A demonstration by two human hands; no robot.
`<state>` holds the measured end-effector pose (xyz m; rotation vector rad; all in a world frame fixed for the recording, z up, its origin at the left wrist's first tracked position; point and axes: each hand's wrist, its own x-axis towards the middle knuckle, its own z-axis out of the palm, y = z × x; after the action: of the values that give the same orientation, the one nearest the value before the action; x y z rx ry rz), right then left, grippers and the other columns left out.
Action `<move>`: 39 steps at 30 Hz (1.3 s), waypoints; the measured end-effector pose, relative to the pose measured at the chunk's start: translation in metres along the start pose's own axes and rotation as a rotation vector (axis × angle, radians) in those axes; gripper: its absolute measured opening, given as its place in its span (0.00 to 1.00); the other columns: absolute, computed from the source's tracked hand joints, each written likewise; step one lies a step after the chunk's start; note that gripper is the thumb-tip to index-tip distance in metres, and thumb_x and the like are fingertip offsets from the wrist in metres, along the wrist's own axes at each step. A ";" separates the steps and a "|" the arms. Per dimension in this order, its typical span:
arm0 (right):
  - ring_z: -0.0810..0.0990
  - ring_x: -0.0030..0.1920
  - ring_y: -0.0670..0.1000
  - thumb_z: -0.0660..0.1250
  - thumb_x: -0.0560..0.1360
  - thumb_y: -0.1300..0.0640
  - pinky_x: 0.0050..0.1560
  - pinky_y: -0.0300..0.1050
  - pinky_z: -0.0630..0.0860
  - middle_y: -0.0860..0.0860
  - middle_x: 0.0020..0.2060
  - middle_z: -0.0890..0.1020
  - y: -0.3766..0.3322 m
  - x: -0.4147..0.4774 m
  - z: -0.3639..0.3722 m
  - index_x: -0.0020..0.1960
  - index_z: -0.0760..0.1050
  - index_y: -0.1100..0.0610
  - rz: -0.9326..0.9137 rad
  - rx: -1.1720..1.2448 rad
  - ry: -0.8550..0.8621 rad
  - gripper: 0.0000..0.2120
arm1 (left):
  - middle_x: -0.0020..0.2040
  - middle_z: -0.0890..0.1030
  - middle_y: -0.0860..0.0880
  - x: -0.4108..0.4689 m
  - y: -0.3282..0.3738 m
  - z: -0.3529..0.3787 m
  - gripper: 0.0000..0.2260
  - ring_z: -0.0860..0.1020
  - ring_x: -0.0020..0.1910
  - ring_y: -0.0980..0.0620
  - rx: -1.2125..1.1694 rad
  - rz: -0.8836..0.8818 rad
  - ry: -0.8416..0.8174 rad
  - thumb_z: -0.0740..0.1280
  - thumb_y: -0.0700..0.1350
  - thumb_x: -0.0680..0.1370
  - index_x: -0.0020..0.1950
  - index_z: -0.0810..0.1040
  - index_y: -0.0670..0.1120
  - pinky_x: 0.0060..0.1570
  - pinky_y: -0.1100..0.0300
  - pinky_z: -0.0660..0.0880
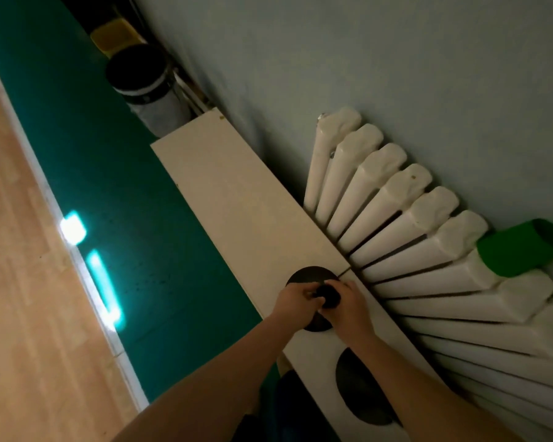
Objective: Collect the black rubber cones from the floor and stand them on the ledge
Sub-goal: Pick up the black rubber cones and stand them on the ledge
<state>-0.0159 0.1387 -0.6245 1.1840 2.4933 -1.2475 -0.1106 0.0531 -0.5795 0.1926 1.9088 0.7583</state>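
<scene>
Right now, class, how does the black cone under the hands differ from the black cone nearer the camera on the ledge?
The far cone is gripped at its top by the left hand and right hand; the near cone is held by neither. The far cone sits at a seam in the ledge; the near cone is partly hidden by the forearm. Both are black and on the white ledge.

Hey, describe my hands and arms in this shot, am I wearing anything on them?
Nothing is worn on the left hand or the right hand: no gloves, rings, watch or wristbands show. No sleeves are in view either; both arms are uncovered down to the frame's edge. The picture is dim and soft, so small marks cannot be told.
</scene>
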 end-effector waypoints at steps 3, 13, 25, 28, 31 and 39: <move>0.70 0.40 0.42 0.75 0.68 0.62 0.39 0.26 0.65 0.43 0.43 0.68 0.005 0.007 0.005 0.55 0.78 0.58 -0.002 -0.001 -0.010 0.16 | 0.62 0.80 0.47 0.017 -0.001 0.000 0.16 0.78 0.58 0.49 -0.001 -0.035 0.053 0.68 0.42 0.77 0.66 0.77 0.47 0.60 0.58 0.75; 0.74 0.63 0.55 0.63 0.75 0.68 0.59 0.44 0.72 0.56 0.66 0.73 -0.040 0.057 -0.059 0.66 0.73 0.56 0.113 -0.218 -0.278 0.21 | 0.58 0.80 0.42 -0.012 0.004 -0.072 0.14 0.78 0.53 0.50 -0.234 -0.150 0.056 0.67 0.41 0.77 0.63 0.78 0.45 0.43 0.64 0.75; 0.80 0.52 0.57 0.59 0.77 0.65 0.53 0.48 0.75 0.57 0.53 0.82 -0.293 -0.004 0.026 0.54 0.80 0.59 -0.358 -0.334 -0.512 0.13 | 0.46 0.79 0.46 -0.199 -0.109 -0.208 0.10 0.74 0.34 0.56 -0.787 -0.133 0.686 0.64 0.38 0.77 0.58 0.79 0.43 0.28 0.66 0.66; 0.79 0.55 0.57 0.59 0.77 0.65 0.57 0.47 0.74 0.58 0.56 0.81 -0.338 -0.071 0.083 0.58 0.78 0.60 -0.504 -0.437 -0.580 0.14 | 0.48 0.80 0.48 -0.274 -0.174 -0.208 0.08 0.76 0.38 0.56 -0.970 -0.167 0.831 0.63 0.40 0.78 0.55 0.79 0.46 0.33 0.64 0.66; 0.77 0.58 0.58 0.61 0.76 0.64 0.57 0.46 0.73 0.58 0.59 0.79 -0.365 -0.147 0.138 0.62 0.74 0.61 -0.654 -0.497 -0.607 0.15 | 0.51 0.81 0.49 -0.349 -0.244 -0.188 0.09 0.78 0.41 0.54 -1.142 -0.210 0.907 0.60 0.41 0.80 0.56 0.77 0.47 0.40 0.63 0.69; 0.77 0.51 0.56 0.64 0.75 0.61 0.47 0.41 0.69 0.58 0.53 0.80 -0.373 -0.388 0.278 0.62 0.74 0.61 -0.992 -0.702 -0.915 0.16 | 0.52 0.82 0.49 -0.537 -0.416 -0.082 0.13 0.82 0.47 0.53 -1.486 -0.376 1.221 0.57 0.44 0.82 0.63 0.76 0.44 0.39 0.63 0.74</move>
<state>-0.0687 -0.4258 -0.4103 -0.7226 2.3069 -0.5877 0.1469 -0.5512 -0.3892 -1.8140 1.6658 2.0265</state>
